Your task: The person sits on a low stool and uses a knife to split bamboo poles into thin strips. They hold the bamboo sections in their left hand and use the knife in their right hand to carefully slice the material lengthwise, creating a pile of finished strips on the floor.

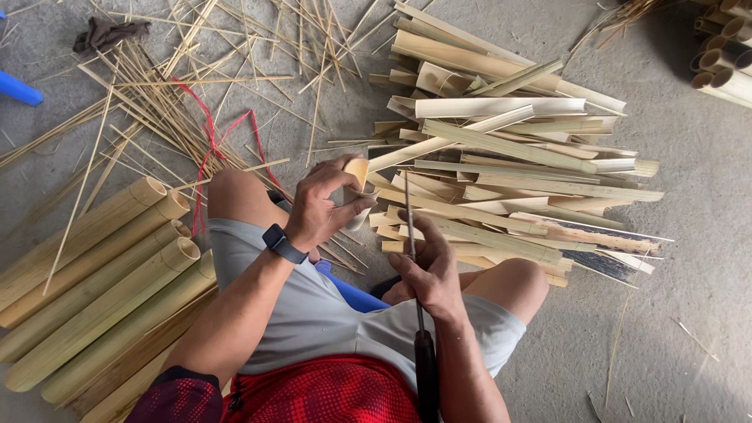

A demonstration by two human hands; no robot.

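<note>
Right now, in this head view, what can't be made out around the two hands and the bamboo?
- Knife: its blade tip is lost against the split slats; the right hand covers part of it.
- Bamboo piece: mostly wrapped by the left hand, so its length is unclear.
- Bamboo tubes: far ends cut off by the left edge.
- Blue object: cropped, kind unclear.

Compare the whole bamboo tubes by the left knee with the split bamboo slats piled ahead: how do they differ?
The bamboo tubes are round, hollow and uncut, with open ends showing; the split slats are flat or slightly curved strips. The tubes lie parallel in a neat row; the slats are heaped crisscross. The tubes look thicker; the slats are thin, and a few show dark faces. Both are pale tan bamboo lying on the concrete floor.
</note>
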